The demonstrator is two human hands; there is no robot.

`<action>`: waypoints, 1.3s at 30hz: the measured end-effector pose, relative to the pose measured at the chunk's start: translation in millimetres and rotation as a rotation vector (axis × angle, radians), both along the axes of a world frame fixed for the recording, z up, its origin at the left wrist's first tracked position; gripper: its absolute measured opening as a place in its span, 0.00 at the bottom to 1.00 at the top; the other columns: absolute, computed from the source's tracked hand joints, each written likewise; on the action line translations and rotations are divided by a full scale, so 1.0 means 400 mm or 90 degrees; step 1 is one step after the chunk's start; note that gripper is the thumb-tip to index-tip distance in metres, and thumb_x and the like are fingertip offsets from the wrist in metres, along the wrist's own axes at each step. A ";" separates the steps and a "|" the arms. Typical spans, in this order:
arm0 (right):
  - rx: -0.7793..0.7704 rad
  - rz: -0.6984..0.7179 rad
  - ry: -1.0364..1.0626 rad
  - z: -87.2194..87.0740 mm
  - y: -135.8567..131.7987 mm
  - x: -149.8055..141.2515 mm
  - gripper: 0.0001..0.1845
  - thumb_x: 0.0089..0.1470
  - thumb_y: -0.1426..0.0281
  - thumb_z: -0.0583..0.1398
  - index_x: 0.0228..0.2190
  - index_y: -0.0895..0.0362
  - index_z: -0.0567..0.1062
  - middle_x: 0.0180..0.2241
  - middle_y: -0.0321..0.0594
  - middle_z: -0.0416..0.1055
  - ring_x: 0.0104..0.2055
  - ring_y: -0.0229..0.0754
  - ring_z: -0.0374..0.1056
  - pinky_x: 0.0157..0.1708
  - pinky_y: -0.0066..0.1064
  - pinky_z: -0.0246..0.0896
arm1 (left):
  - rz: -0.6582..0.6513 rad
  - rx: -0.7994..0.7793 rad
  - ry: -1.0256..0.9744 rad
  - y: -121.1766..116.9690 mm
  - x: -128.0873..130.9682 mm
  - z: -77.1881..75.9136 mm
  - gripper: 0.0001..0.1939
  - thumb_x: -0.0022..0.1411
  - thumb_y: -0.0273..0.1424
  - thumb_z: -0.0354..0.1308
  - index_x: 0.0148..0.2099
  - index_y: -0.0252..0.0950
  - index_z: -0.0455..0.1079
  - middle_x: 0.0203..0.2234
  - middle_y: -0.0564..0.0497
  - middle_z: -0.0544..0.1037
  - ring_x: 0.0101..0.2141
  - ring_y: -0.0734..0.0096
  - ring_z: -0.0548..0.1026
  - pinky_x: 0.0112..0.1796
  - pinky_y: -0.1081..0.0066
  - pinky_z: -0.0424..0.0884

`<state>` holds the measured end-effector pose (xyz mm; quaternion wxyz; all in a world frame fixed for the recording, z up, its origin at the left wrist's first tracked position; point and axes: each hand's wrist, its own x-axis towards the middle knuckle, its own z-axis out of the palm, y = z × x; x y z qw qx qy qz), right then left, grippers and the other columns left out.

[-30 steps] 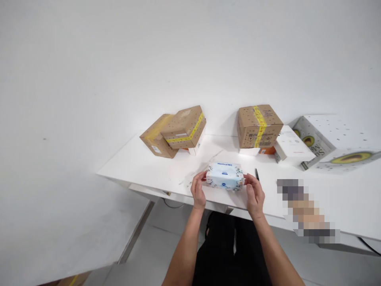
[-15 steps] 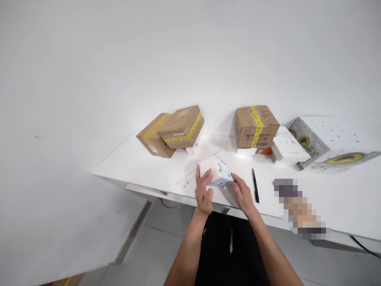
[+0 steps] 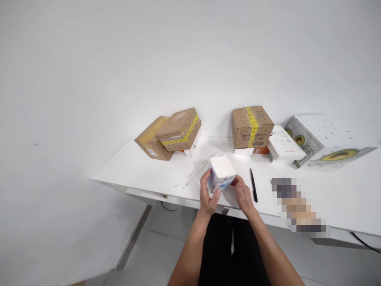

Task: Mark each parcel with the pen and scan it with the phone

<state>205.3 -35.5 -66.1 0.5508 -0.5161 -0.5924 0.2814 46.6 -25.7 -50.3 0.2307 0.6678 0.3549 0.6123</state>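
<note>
Between my hands is a tissue pack (image 3: 222,167), a white block with blue print on its sides and a plain white face turned up. My left hand (image 3: 208,195) wraps its left and near side, with the thumb at the front. On the right, my right hand (image 3: 243,194) has its fingertips curled against the lower right side. The pack is held over the front part of the table, and its underside is hidden. A black pen (image 3: 253,185) lies just right of my right hand.
On the white table (image 3: 154,172), two taped cardboard boxes (image 3: 178,129) lean together at back left. Another cardboard box (image 3: 252,127) rests on smaller boxes. Right of it are a white box (image 3: 285,145) and a large avocado-print box (image 3: 330,135). A pixelated patch (image 3: 300,206) covers something at right.
The tissue pack has been turned so its white face points up instead of left. My left hand has shifted right and its grip now wraps the near side. The right hand stays beside the pack.
</note>
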 end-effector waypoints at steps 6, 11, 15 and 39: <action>-0.086 0.014 0.068 -0.016 0.005 0.001 0.29 0.61 0.50 0.42 0.51 0.56 0.66 0.43 0.45 0.74 0.42 0.47 0.70 0.43 0.38 0.65 | 0.021 0.102 0.241 0.012 -0.013 0.050 0.26 0.60 0.33 0.54 0.60 0.37 0.60 0.53 0.43 0.73 0.63 0.52 0.56 0.59 0.47 0.56; -0.094 0.015 0.100 -0.010 0.010 0.000 0.30 0.61 0.51 0.43 0.57 0.55 0.60 0.47 0.46 0.73 0.45 0.48 0.71 0.44 0.39 0.66 | 0.049 0.072 0.239 0.011 -0.010 0.034 0.26 0.59 0.33 0.56 0.59 0.38 0.62 0.52 0.45 0.74 0.63 0.51 0.54 0.59 0.45 0.54; -0.084 -0.002 0.020 -0.001 0.005 -0.006 0.28 0.62 0.51 0.42 0.51 0.56 0.66 0.37 0.43 0.75 0.37 0.46 0.71 0.39 0.37 0.66 | 0.049 0.090 0.206 0.018 -0.022 -0.005 0.27 0.58 0.31 0.58 0.60 0.39 0.61 0.53 0.44 0.73 0.62 0.52 0.58 0.59 0.44 0.55; -0.239 -0.289 -0.110 0.076 -0.036 0.205 0.19 0.48 0.68 0.52 0.39 0.58 0.77 0.19 0.36 0.70 0.24 0.43 0.67 0.30 0.35 0.63 | -0.069 -0.140 0.212 0.055 -0.027 -0.040 0.30 0.55 0.33 0.63 0.60 0.42 0.60 0.60 0.40 0.61 0.63 0.50 0.55 0.58 0.47 0.59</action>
